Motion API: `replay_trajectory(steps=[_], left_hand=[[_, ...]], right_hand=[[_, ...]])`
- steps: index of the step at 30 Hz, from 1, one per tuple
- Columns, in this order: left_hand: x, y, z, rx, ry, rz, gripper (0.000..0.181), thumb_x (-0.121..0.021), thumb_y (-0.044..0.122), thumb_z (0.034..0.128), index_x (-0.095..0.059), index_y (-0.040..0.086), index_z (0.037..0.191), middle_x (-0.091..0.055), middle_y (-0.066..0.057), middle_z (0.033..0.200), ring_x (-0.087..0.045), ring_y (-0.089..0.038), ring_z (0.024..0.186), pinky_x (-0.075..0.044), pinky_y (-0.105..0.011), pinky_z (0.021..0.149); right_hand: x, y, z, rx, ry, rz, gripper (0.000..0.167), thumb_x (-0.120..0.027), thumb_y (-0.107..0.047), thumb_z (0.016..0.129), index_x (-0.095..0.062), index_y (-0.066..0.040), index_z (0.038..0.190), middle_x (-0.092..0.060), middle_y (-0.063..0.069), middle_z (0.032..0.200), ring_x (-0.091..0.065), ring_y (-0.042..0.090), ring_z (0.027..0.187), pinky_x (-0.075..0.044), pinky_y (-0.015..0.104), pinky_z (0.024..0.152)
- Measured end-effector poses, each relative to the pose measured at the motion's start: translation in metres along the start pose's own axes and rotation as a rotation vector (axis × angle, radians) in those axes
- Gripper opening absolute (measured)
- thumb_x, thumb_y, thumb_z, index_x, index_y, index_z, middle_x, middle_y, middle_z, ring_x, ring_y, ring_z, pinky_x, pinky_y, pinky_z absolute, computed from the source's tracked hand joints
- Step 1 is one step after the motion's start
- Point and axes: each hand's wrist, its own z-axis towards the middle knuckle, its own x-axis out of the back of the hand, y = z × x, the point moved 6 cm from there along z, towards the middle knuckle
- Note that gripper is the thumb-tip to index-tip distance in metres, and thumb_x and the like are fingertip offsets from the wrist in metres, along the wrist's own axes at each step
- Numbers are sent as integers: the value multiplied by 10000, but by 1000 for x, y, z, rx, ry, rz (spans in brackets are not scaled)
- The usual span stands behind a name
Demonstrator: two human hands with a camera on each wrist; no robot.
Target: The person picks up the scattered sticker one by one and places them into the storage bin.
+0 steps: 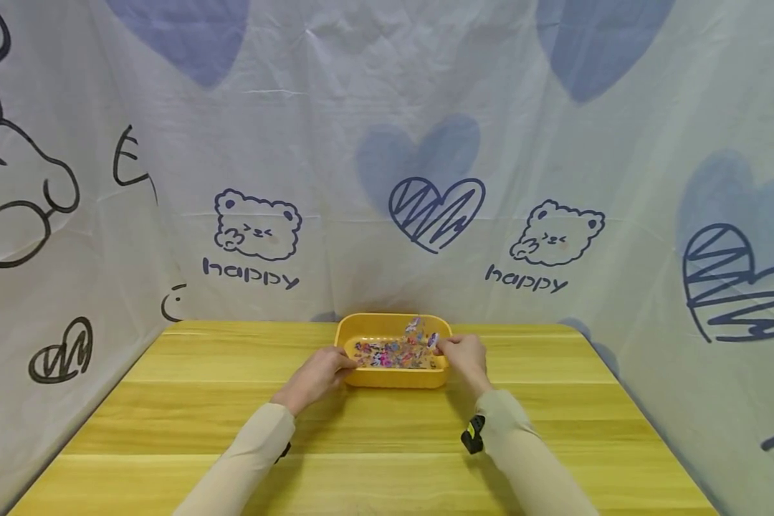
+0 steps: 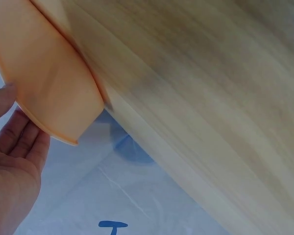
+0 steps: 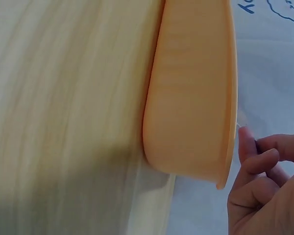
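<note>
A yellow plastic bin point(image 1: 396, 378) stands near the table's far edge, with many small colourful bits point(image 1: 387, 354) spread inside; their kind is too small to tell. My left hand point(image 1: 319, 374) grips the bin's left end, thumb and fingers at its rim in the left wrist view. Over the bin's right end, my right hand point(image 1: 466, 356) pinches a small white-and-purple piece point(image 1: 433, 340) between thumb and forefinger. In the right wrist view, the bin's wall point(image 3: 191, 98) hides most of that piece, and the right hand point(image 3: 269, 181) is just beyond the rim.
The wooden table point(image 1: 387, 444) extends toward me and to both sides of the bin. A pale printed cloth point(image 1: 361, 158) hangs behind the table and along both sides. Dark devices, one of them a black one point(image 1: 473, 434), sit at my wrists.
</note>
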Motion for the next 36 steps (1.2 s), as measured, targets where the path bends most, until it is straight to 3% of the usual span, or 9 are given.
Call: replay_trajectory(steps=[6, 9, 14, 19, 30, 36], left_hand=[[0, 0, -2, 8, 0, -11, 183, -677, 29, 898, -752, 25, 1066, -721, -86, 943, -665, -204, 865, -572, -348, 796], [0, 0, -3, 5, 4, -20, 183, -676, 31, 900, -751, 23, 1067, -726, -87, 949, -671, -207, 874, -573, -346, 805], [1, 2, -2, -13, 16, -7, 179, -678, 26, 896, -756, 23, 1056, -717, -84, 933, -660, -213, 864, -567, -358, 801], [1, 2, -1, -4, 5, -2, 178, -679, 22, 895, -759, 23, 1053, -706, -75, 926, -644, -200, 855, -562, -359, 793], [3, 3, -1, 26, -14, 5, 178, -679, 35, 900, -762, 36, 1058, -700, -57, 928, -635, -187, 857, -559, -363, 794], [2, 4, -1, 15, -15, 16, 174, -679, 35, 900, -761, 30, 1052, -703, -60, 925, -640, -192, 862, -559, -363, 800]], right_hand=[[-8, -6, 0, 84, 53, -205, 192, -640, -249, 883, -793, -133, 887, -747, 40, 871, -633, 180, 720, -468, 305, 577], [-12, -8, -1, 142, 79, -279, 198, -649, -258, 897, -773, -134, 806, -707, 18, 738, -578, 156, 600, -415, 290, 499], [-15, -16, 0, 243, 102, -408, 467, -643, -270, 916, -510, -139, 488, -407, -28, 448, -350, 123, 420, -230, 261, 409], [-18, -19, 2, 287, 93, -534, 519, -645, -268, 902, -362, -180, 474, -290, -52, 447, -330, 133, 418, -236, 281, 403], [-16, -18, 4, 290, 36, -604, 447, -719, -217, 845, -399, -172, 535, -375, -20, 515, -422, 162, 474, -290, 307, 416], [-6, -17, 9, 285, 17, -565, 264, -668, -200, 876, -546, -133, 652, -539, 21, 619, -503, 185, 551, -343, 315, 458]])
